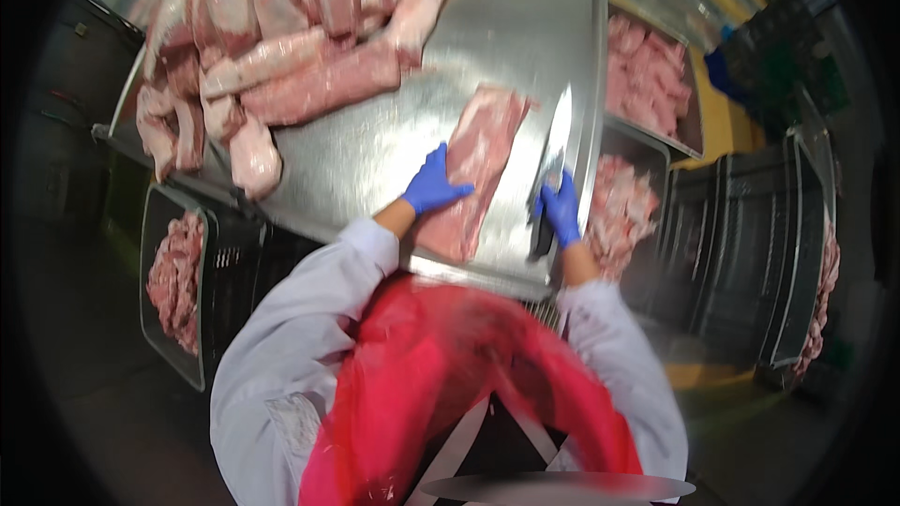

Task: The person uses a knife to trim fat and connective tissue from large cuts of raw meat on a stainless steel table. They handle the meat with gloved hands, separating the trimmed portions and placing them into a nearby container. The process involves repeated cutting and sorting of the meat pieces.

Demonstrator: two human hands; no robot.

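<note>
A long, pale pink slab of meat (480,157) lies on the steel table (366,150) in front of me. My left hand (434,184), in a blue glove, rests on its left side, with the thumb stretched across the meat and apart from the fingers. To the right of the slab is a knife (560,131) with a black handle, its blade pointing away from me. My right hand (561,210), also gloved in blue, has its fingers closed around the knife near the handle. The blade is apart from the meat.
Several large meat pieces (323,84) are piled at the far left of the table. Bins of pink meat (647,75) and trimmings (619,206) stand along the right edge. Another bin of trimmings (176,272) is at the lower left. Dark crates (722,234) stand farther right.
</note>
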